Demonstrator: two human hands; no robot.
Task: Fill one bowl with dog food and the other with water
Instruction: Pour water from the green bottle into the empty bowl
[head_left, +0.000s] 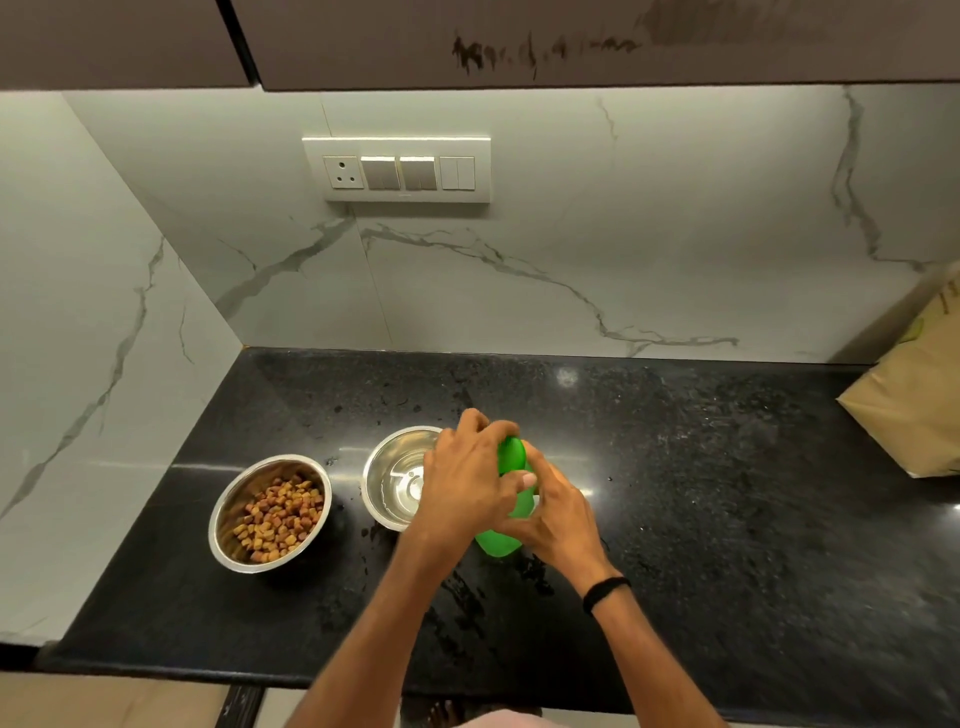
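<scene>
A black speckled stone desk (727, 493) fills the corner of a kitchen clad in white veined marble. From the front edge your two bare arms reach in to the middle of the desk, the right one wearing a black wristband (605, 592). Both hands close on a green bottle (498, 540), whose base is at the desk just right of centre. Your left hand (462, 483) curls its fingers over the bottle's top, while your right hand (558, 519) wraps the body, thumb pressed on the green plastic. Dark wet-looking smears mark the stone in front of the bottle.

Just left of the bottle, partly hidden behind your left hand, sits a steel bowl (395, 467). Its inside is shiny, and whether it holds water cannot be told. Farther left, toward the desk's left edge and apart from the first, a second steel bowl (239, 491) holds brown and tan dog food (278, 514).

At the right edge, a brown paper bag (914, 395) leans toward the wall (519, 270). On the back wall sits a white switch panel (397, 169) with a socket, under brown cabinets (467, 41).
</scene>
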